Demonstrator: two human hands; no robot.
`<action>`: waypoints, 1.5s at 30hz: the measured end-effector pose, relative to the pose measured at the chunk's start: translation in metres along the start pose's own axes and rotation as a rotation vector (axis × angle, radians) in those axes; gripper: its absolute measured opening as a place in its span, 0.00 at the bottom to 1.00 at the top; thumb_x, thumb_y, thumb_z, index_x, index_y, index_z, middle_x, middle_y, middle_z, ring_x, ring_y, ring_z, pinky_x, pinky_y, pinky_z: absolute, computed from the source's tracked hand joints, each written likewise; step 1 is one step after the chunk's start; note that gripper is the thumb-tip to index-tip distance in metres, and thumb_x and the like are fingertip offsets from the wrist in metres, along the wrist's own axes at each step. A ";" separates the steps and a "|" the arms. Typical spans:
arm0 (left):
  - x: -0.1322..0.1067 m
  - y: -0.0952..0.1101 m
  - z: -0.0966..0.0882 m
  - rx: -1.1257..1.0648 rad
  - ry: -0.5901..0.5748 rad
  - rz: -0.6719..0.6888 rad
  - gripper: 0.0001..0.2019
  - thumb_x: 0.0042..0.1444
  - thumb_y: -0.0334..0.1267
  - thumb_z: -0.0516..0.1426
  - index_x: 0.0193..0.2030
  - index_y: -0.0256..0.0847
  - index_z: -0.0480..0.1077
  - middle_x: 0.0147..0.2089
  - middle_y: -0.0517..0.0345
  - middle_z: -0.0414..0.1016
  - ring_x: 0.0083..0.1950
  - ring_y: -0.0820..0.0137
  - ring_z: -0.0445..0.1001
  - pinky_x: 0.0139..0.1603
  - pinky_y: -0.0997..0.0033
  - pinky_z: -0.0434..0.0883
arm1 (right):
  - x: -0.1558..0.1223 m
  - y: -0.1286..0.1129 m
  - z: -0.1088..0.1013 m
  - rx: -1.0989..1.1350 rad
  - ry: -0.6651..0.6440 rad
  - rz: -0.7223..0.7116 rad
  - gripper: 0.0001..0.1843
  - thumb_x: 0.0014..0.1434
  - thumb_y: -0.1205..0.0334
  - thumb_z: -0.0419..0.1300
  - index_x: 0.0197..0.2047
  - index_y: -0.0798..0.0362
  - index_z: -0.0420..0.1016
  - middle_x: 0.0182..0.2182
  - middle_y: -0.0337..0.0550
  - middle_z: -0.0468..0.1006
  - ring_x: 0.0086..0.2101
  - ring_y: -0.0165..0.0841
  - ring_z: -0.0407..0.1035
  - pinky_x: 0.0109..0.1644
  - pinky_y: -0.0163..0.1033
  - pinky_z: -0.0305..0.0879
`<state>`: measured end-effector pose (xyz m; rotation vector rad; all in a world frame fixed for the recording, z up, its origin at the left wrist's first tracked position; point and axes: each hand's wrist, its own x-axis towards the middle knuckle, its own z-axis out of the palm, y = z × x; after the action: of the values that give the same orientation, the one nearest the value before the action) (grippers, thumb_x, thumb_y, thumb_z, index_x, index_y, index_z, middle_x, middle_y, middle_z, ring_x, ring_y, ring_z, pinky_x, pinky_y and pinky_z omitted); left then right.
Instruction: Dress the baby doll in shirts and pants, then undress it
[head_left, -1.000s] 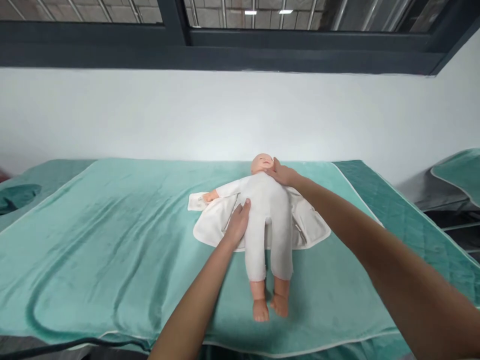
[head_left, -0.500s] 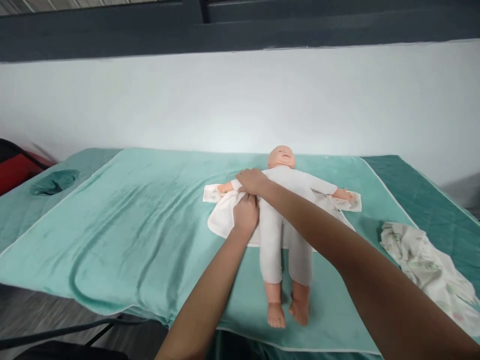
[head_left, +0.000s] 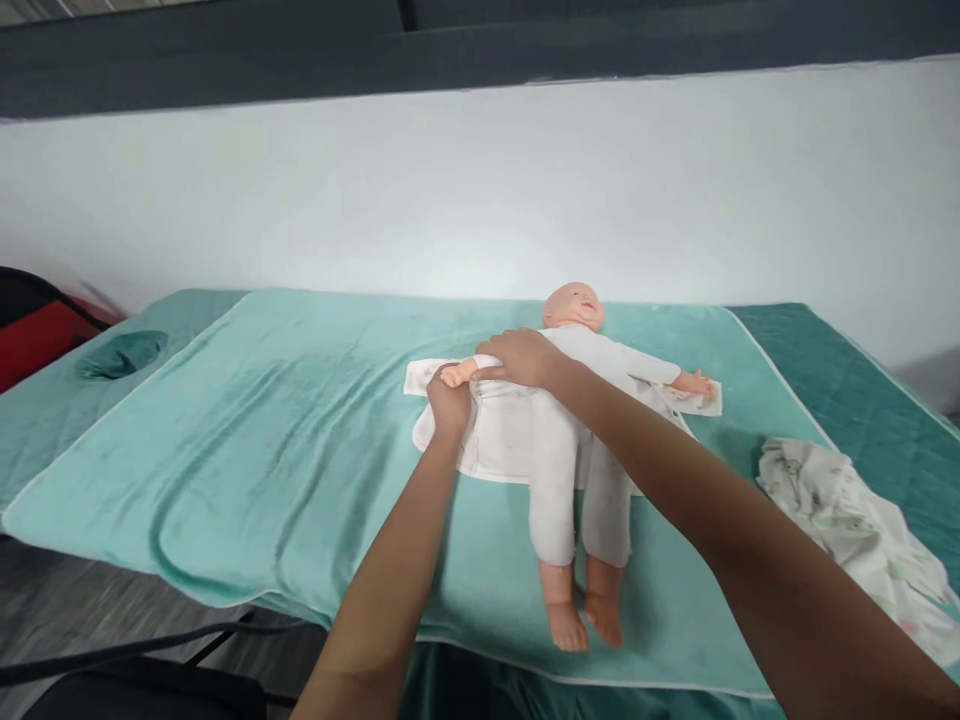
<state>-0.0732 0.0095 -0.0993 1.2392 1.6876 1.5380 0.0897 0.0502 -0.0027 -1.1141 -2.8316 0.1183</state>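
Note:
A baby doll (head_left: 555, 440) in a white body suit lies on its back, arms spread, on top of an opened white baby shirt (head_left: 499, 445). My right hand (head_left: 521, 357) is closed around the doll's arm on the left side of the view, near its wrist. Close beside it, my left hand (head_left: 451, 402) is curled at the shirt's left sleeve (head_left: 420, 377), its fingers closed and partly hidden by the doll's small hand (head_left: 457, 374). The doll's other arm (head_left: 671, 375) rests over the shirt's right sleeve (head_left: 701, 402).
A green sheet (head_left: 247, 420) covers the padded bed, which has a round hole (head_left: 124, 355) at left. A crumpled printed white cloth (head_left: 847, 520) lies at right. Behind is a white wall (head_left: 450, 200); a red and black bag (head_left: 37, 325) sits far left.
My left hand has moved left and up from beside the doll's torso to its hand and the sleeve. My right hand still holds the arm, which is slightly raised. The doll's head has turned a little.

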 end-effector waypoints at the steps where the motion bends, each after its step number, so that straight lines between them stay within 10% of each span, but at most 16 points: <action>1: 0.001 0.000 -0.002 -0.024 0.004 -0.001 0.05 0.51 0.34 0.55 0.34 0.40 0.72 0.38 0.53 0.78 0.42 0.65 0.73 0.46 0.65 0.69 | -0.001 0.000 0.000 -0.007 -0.001 0.000 0.27 0.68 0.35 0.47 0.50 0.47 0.74 0.41 0.44 0.81 0.42 0.41 0.72 0.40 0.42 0.55; 14: -0.002 -0.001 -0.002 -0.172 0.078 -0.013 0.10 0.57 0.45 0.58 0.34 0.40 0.71 0.34 0.58 0.75 0.38 0.71 0.73 0.45 0.70 0.71 | 0.003 -0.004 0.014 -0.221 -0.083 0.107 0.27 0.66 0.38 0.52 0.44 0.53 0.78 0.39 0.55 0.82 0.43 0.48 0.74 0.46 0.48 0.60; 20: -0.015 0.012 0.003 -0.097 -0.142 0.109 0.11 0.60 0.44 0.57 0.39 0.40 0.76 0.40 0.54 0.79 0.42 0.68 0.75 0.48 0.68 0.71 | 0.022 -0.017 0.036 -0.199 0.060 0.252 0.15 0.68 0.63 0.50 0.52 0.59 0.73 0.47 0.62 0.80 0.49 0.49 0.72 0.52 0.52 0.61; 24: -0.011 0.004 0.000 0.074 0.037 0.173 0.11 0.61 0.39 0.55 0.46 0.40 0.76 0.47 0.50 0.76 0.48 0.65 0.74 0.54 0.65 0.71 | 0.019 -0.018 0.034 -0.176 0.083 0.264 0.16 0.67 0.62 0.51 0.54 0.59 0.71 0.51 0.62 0.77 0.51 0.49 0.71 0.53 0.52 0.62; 28: -0.007 -0.004 -0.004 0.382 0.123 0.148 0.15 0.58 0.39 0.59 0.50 0.35 0.74 0.51 0.42 0.73 0.55 0.57 0.71 0.62 0.57 0.66 | -0.004 -0.001 0.013 -0.071 0.178 0.319 0.17 0.68 0.58 0.52 0.54 0.57 0.71 0.52 0.58 0.77 0.52 0.48 0.69 0.55 0.50 0.63; 36: -0.013 0.004 -0.004 0.541 0.085 0.126 0.04 0.60 0.36 0.58 0.40 0.41 0.72 0.42 0.49 0.75 0.49 0.57 0.72 0.53 0.55 0.68 | -0.107 0.059 0.022 0.285 0.866 0.846 0.17 0.62 0.60 0.53 0.51 0.58 0.71 0.49 0.60 0.74 0.48 0.45 0.69 0.53 0.49 0.64; 40: -0.019 0.011 -0.002 0.490 0.089 0.262 0.01 0.62 0.36 0.57 0.38 0.43 0.69 0.41 0.52 0.73 0.47 0.61 0.71 0.52 0.60 0.67 | -0.148 0.065 0.038 0.405 0.743 1.068 0.24 0.65 0.48 0.50 0.55 0.56 0.70 0.34 0.52 0.79 0.39 0.46 0.72 0.47 0.49 0.65; 45: -0.030 0.027 0.009 0.249 -0.065 0.397 0.02 0.64 0.37 0.53 0.39 0.43 0.66 0.43 0.54 0.71 0.48 0.65 0.70 0.51 0.66 0.67 | -0.152 0.061 0.034 0.425 0.599 1.046 0.29 0.66 0.43 0.49 0.59 0.54 0.71 0.39 0.57 0.82 0.43 0.50 0.74 0.50 0.52 0.64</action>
<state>-0.0451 -0.0143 -0.0808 1.8238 1.7012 1.5116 0.2373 -0.0106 -0.0523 -1.9354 -1.4130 0.3534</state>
